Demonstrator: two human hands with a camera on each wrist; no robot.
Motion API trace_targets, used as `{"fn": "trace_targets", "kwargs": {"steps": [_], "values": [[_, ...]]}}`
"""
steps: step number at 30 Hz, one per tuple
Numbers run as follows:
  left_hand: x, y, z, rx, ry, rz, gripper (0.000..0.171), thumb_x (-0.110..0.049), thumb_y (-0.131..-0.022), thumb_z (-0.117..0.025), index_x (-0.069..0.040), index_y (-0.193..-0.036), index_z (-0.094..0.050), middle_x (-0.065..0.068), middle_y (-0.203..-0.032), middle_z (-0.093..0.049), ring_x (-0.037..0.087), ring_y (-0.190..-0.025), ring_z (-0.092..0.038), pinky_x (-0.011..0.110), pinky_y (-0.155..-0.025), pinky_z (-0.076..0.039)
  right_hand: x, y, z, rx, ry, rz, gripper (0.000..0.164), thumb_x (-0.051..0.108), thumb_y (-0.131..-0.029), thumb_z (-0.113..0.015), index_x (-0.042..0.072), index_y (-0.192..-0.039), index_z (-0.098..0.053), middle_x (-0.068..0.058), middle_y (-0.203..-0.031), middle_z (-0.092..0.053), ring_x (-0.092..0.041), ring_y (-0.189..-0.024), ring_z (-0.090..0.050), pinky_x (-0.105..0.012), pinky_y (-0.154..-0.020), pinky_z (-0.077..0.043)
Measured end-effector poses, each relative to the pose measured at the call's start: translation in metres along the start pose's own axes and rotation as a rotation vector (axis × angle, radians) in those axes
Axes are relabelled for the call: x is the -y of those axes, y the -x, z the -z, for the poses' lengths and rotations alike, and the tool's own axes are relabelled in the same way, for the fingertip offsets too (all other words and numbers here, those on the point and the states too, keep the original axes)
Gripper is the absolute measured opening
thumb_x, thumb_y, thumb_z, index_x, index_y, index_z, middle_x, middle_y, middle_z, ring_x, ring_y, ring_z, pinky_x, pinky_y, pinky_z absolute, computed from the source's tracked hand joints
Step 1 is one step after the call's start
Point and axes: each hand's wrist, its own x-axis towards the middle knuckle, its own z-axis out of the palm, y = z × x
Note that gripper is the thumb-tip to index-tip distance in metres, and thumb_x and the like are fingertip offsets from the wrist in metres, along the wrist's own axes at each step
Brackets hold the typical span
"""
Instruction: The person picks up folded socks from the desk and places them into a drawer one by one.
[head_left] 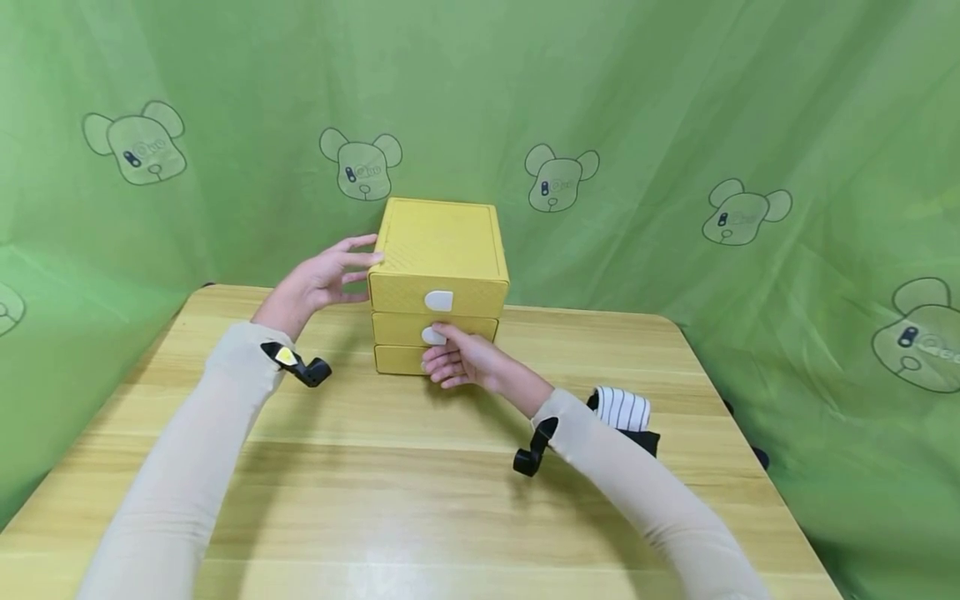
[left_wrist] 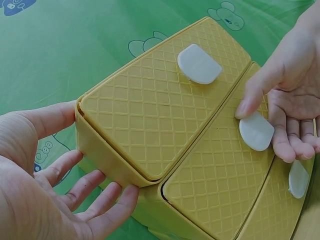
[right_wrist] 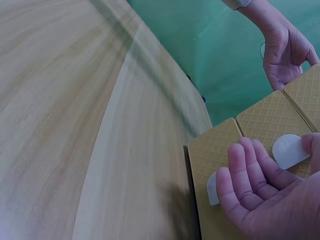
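A yellow three-drawer box [head_left: 442, 242] stands on the table, its drawers closed and each front bearing a white rounded tab handle. At its left side is my left hand [head_left: 324, 279], fingers spread, fingertips resting against the side wall near the top drawer [left_wrist: 160, 110]. My right hand [head_left: 471, 360] is in front of the box. Its thumb tip touches the edge of the middle drawer's handle [left_wrist: 256, 131]. The other fingers extend loosely below that handle, palm turned up, partly covering the bottom drawer's handle [right_wrist: 212, 189]. The top handle [head_left: 438, 301] is untouched.
To the right, partly behind my right forearm, lie a white striped cloth item [head_left: 624, 408] and a black cloth item [head_left: 643, 440]. The wooden table [head_left: 375, 500] ends close behind the box at a green curtain [head_left: 450, 75] printed with bear heads.
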Motion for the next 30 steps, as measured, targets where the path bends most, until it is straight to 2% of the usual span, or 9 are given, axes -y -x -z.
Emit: {"fn": "trace_targets", "kwargs": {"steps": [5, 9, 14, 18, 23, 27, 30], "values": [[0.002, 0.000, 0.002, 0.002, -0.004, -0.007, 0.071, -0.018, -0.104, -0.057, -0.028, -0.164, -0.018, 0.004, -0.172, -0.011, 0.031, -0.158, -0.014, 0.057, -0.127, -0.021, -0.001, 0.001, -0.001, -0.027, 0.028, -0.009, 0.063, 0.062, -0.100, -0.049, 0.004, -0.106, -0.072, -0.003, -0.086, -0.074, -0.015, -0.073, -0.069, -0.031, -0.074, -0.060], [0.002, -0.002, 0.002, -0.005, 0.013, 0.006, 0.073, -0.018, -0.103, -0.060, -0.028, -0.163, -0.019, 0.004, -0.172, -0.009, 0.031, -0.157, -0.014, 0.056, -0.127, -0.023, -0.005, 0.005, -0.002, -0.064, 0.072, -0.022, 0.069, 0.065, -0.097, -0.053, 0.002, -0.114, -0.072, -0.002, -0.088, -0.075, -0.014, -0.074, -0.070, -0.031, -0.074, -0.060], [0.000, -0.002, 0.000, -0.012, 0.011, 0.013, 0.074, -0.019, -0.103, -0.060, -0.029, -0.163, -0.019, 0.005, -0.171, -0.011, 0.031, -0.157, -0.014, 0.057, -0.127, -0.023, -0.014, 0.011, 0.000, -0.083, 0.092, -0.093, 0.067, 0.058, -0.096, -0.061, -0.002, -0.124, -0.068, -0.001, -0.086, -0.075, -0.012, -0.072, -0.070, -0.029, -0.071, -0.062], [-0.002, -0.002, -0.001, -0.014, 0.014, 0.009, 0.074, -0.019, -0.103, -0.060, -0.029, -0.163, -0.019, 0.007, -0.170, -0.014, 0.031, -0.157, -0.015, 0.057, -0.127, -0.022, -0.022, 0.012, 0.002, -0.097, 0.084, -0.145, 0.064, 0.053, -0.099, -0.059, -0.004, -0.126, -0.065, -0.003, -0.087, -0.075, -0.013, -0.073, -0.070, -0.031, -0.072, -0.063], [-0.003, -0.001, -0.001, -0.018, 0.018, 0.009, 0.073, -0.019, -0.103, -0.059, -0.029, -0.163, -0.019, 0.007, -0.169, -0.017, 0.031, -0.157, -0.016, 0.057, -0.127, -0.022, -0.032, 0.007, 0.006, -0.067, 0.013, -0.154, 0.067, 0.052, -0.103, -0.052, -0.005, -0.137, -0.056, -0.013, -0.109, -0.076, -0.016, -0.084, -0.072, -0.035, -0.083, -0.063], [-0.002, -0.002, 0.000, -0.017, 0.025, 0.012, 0.073, -0.019, -0.103, -0.060, -0.030, -0.163, -0.020, 0.004, -0.171, -0.013, 0.030, -0.157, -0.015, 0.056, -0.127, -0.022, -0.039, 0.000, 0.007, -0.028, -0.083, -0.156, 0.068, 0.051, -0.105, -0.049, -0.006, -0.142, -0.050, -0.022, -0.133, -0.067, -0.019, -0.096, -0.072, -0.036, -0.094, -0.061], [-0.001, -0.001, 0.000, -0.017, 0.022, 0.015, 0.073, -0.018, -0.103, -0.060, -0.031, -0.163, -0.021, 0.002, -0.172, -0.007, 0.029, -0.157, -0.014, 0.056, -0.127, -0.022, -0.043, -0.004, 0.007, -0.026, -0.134, -0.153, 0.067, 0.050, -0.105, -0.049, -0.007, -0.141, -0.050, -0.023, -0.139, -0.062, -0.019, -0.099, -0.072, -0.036, -0.097, -0.059]]}}
